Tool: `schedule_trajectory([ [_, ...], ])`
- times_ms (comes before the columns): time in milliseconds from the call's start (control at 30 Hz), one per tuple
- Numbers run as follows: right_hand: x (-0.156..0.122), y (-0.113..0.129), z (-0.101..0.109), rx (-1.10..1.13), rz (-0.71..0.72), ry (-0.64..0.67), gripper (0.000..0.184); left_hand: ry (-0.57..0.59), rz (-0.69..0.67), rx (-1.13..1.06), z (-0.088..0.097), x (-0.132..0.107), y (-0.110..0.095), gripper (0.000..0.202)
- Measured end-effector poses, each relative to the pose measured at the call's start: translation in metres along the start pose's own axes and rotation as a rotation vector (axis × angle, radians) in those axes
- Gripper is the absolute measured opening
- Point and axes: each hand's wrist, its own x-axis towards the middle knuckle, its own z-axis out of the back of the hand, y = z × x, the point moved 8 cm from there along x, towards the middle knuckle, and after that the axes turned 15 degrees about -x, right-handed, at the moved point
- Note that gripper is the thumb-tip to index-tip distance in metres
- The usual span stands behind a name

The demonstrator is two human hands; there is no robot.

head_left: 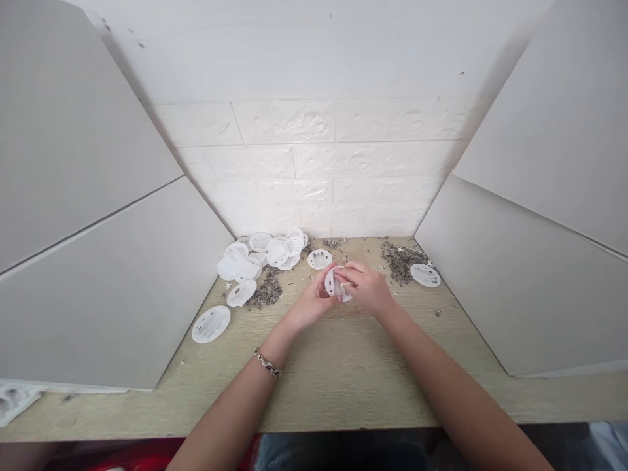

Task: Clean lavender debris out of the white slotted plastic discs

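My left hand [309,302] and right hand [367,288] are pinching a white plastic disc [335,285] at its rim, fingertips pressed close together above the wood-grain counter [343,379]. It looks thin, light and a little slippery, so the rim seems the surest hold. Left of this disc sits a heap of matching discs [260,252], with dark granular debris [265,292] just below it.

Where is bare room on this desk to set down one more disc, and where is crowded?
Bare wood desktop lies below the left hand and right hand, between the forearms; another patch lies below the lone disc. Crowded: back left, piled white discs and dark grit.
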Motion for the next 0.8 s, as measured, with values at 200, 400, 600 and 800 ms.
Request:
schedule_trajectory([
  [200,0.0,0.006,-0.002,-0.166,0.074,0.059,0.029,-0.006,0.015,0.014,0.0,0.001,0.003,0.082],
  [400,-0.001,0.007,-0.014,-0.273,0.102,0.242,0.029,-0.018,0.011,0.021,0.002,0.001,0.001,0.081],
  [600,0.001,0.004,-0.017,-0.13,0.051,0.368,0.03,-0.091,0.045,-0.068,0.006,0.0,0.003,0.079],
  [800,0.006,-0.025,0.014,0.2,-0.352,0.043,0.046,-0.115,0.05,-0.084,0.005,-0.001,0.004,0.073],
])
